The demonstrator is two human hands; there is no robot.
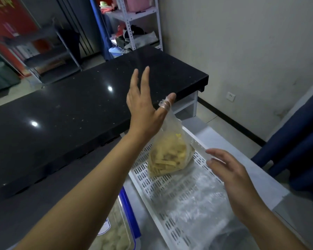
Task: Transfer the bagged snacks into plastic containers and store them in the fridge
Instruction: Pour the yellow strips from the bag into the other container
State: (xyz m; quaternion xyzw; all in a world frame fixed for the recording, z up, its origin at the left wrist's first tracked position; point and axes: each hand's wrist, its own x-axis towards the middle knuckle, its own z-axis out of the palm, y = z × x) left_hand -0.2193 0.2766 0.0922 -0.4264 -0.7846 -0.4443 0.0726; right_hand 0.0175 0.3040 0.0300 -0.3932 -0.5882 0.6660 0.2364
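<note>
A clear plastic bag of pale yellow snack strips point(167, 156) hangs from my left hand point(143, 107). The bag's twisted top is looped round my thumb, and my fingers are spread straight above it. The bag's bottom rests in a white perforated basket point(152, 186). My right hand point(228, 170) hovers open to the right of the bag, its fingertips at the basket's far rim, holding nothing. A plastic container with a blue rim point(116, 230), holding pale snacks, stands at the bottom left beside the basket.
Crumpled clear plastic point(197, 204) lies in the near part of the basket. A black stone counter point(70, 114) runs along the left. A metal shelf point(139, 15) stands at the back, and a dark blue curtain point(300, 141) hangs at the right.
</note>
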